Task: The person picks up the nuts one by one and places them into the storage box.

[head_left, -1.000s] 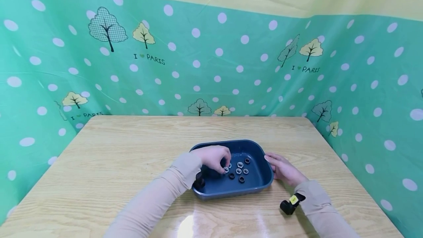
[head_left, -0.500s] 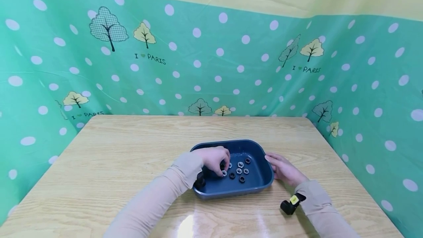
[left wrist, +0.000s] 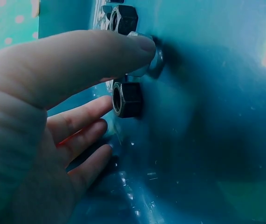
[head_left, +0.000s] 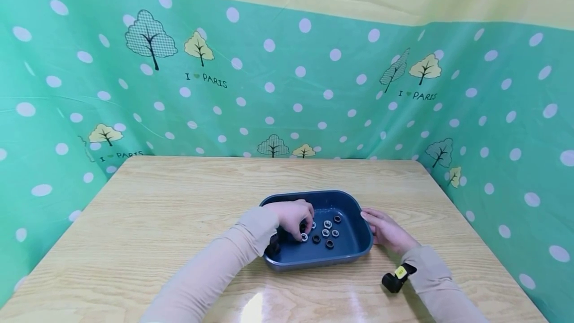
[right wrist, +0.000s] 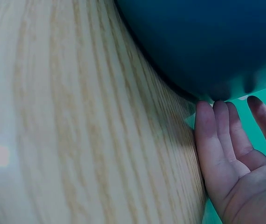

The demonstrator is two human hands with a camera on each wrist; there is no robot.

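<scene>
A dark blue rectangular bin [head_left: 316,264] stands on the table with several silver and black hex nuts lying inside. My left hand [head_left: 293,217] reaches into its left half, the thumb pressing a silver nut [left wrist: 157,64]; the index finger is hidden behind the thumb in the left wrist view. Just beside that thumb sit one black nut [left wrist: 130,100] and another dark nut [left wrist: 125,19]. The other left fingers are spread loosely. At the bin's right end, my right hand [head_left: 386,232] rests its fairly straight fingers [right wrist: 207,128] against the outer wall, thumb at the rim.
Toward the bin's middle and right lie more silver nuts [head_left: 327,224] and black nuts [head_left: 330,244]. The wooden table [head_left: 179,198] extends around the bin. A green dotted curtain [head_left: 251,88] hangs behind and along both sides.
My left hand has drawn the silver nut slightly left and toward me across the bin floor. The right hand stays at the bin's right end.
</scene>
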